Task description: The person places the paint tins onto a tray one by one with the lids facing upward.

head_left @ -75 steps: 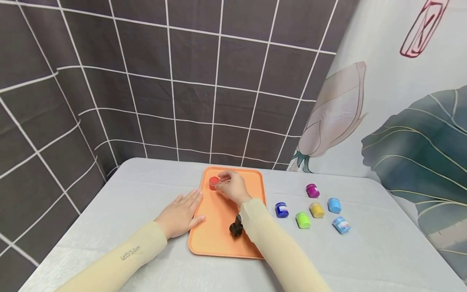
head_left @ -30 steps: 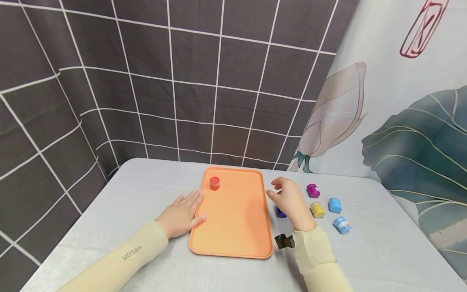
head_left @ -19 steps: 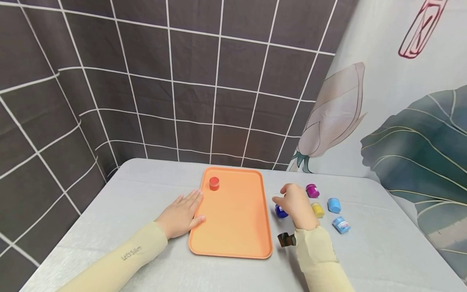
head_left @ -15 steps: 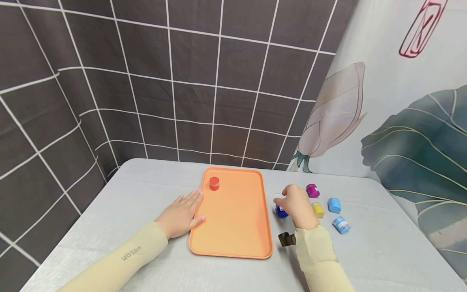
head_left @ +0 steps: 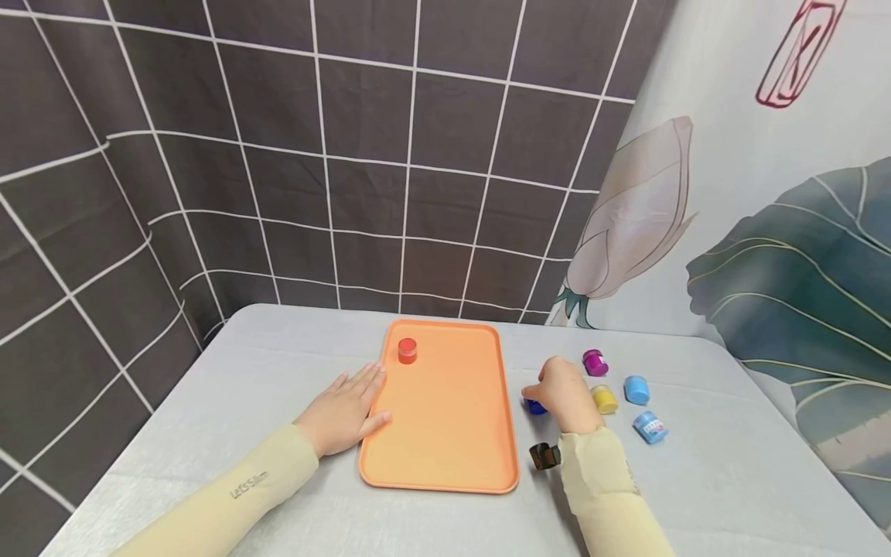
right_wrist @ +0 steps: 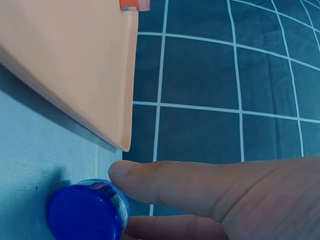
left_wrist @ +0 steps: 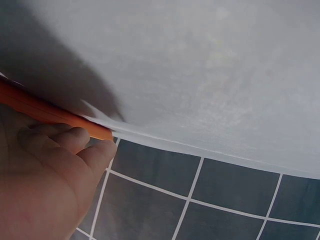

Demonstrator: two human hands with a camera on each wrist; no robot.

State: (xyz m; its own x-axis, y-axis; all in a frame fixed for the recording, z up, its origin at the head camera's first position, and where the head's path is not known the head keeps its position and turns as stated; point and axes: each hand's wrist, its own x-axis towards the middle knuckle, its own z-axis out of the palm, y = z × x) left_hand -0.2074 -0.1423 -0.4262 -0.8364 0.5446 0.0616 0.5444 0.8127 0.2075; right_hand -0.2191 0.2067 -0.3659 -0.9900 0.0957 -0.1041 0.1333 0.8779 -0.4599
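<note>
Right hand [head_left: 568, 398] lowered to blue jar [right_wrist: 82, 215] near yellow jar [head_left: 604, 399], pinch unclear; left hand [head_left: 339, 411] spread at tray [head_left: 445, 410].

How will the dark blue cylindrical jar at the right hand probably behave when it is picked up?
The dark blue, cylindrical, plastic-looking jar is small beside the right hand, so probably light, though its contents are hidden. Its smooth, glossy surface may feel slightly slippery. Its round side suggests it could roll if laid sideways.
</note>
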